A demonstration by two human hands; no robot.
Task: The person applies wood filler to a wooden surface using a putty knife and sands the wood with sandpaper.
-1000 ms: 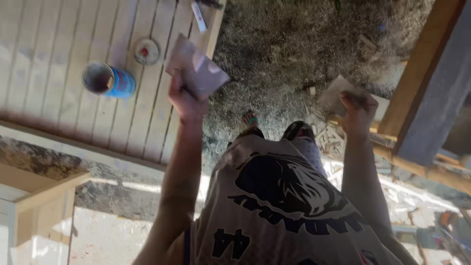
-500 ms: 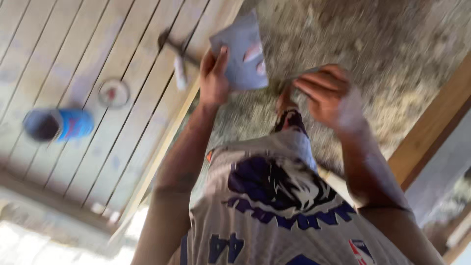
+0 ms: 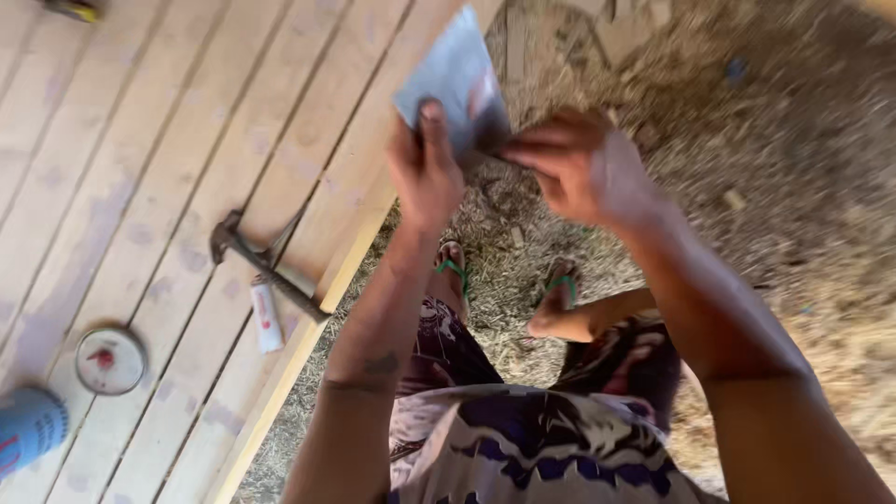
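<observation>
Taking the hammer on the plank deck as the landmark, a blue can and a round metal lid lie to its lower left, and a small white tube lies just below its handle. Up and to the right of the hammer, past the deck edge and above the straw-strewn ground, the left hand grips a grey sheet of sandpaper with its thumb laid on the face. Farther right, the right hand pinches the sheet's lower edge with its fingertips.

Bare forearms; white shirt with dark blue print; patterned dark shorts; green-strapped flip-flops.
</observation>
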